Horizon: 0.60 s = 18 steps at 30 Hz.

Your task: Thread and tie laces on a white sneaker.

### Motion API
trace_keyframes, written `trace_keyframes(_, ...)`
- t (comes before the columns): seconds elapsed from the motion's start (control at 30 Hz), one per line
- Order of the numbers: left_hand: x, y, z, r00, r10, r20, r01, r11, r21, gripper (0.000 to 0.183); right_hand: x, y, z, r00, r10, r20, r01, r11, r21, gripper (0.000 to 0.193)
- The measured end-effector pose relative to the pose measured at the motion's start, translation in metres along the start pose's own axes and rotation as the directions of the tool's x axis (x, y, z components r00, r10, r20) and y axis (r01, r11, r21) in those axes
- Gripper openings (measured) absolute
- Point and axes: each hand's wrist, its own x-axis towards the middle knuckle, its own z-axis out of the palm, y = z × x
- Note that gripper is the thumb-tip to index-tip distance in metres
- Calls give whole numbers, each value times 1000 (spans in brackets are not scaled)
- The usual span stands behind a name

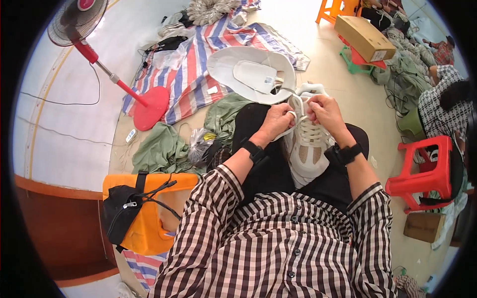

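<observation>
Just right of the frame's centre, a white and beige sneaker (308,144) rests on the person's lap, between the black-trousered thighs, with its toe pointing toward the lower edge and its open collar toward the top. The left hand (276,122) is closed around a white lace (293,115), which loops over its fingers beside the upper eyelets. The right hand (325,113) sits just beside it, touching the shoe's tongue area, its fingers pinched shut on the lace at the top of the lacing. Each wrist wears a black band, and checked brown-and-white sleeves fill the lower part of the frame. Directly above the hands lies a white wide-brimmed hat (251,72) on a striped red, white and blue tarp (194,69) that spreads across the upper middle. A red standing fan (79,20) rises in the upper left, its round base near the tarp's edge. An orange plastic stool (149,218) with a black pouch (121,211) on it stands at lower left. At the right, a red stool (427,174) stands near another person in a checked shirt, and a cardboard box (365,37) sits at upper right.
</observation>
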Motion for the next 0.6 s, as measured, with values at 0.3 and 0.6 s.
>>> trace_keyframes(0.3,1,-3,-1,1000,-17,-10,18,998,55,9,1,-8,7,986,134,95,-122,985,-119,19)
trace_keyframes(0.6,0,-1,-1,998,-65,26,64,997,31,7,5,-18,2,958,180,222,-126,963,-239,14)
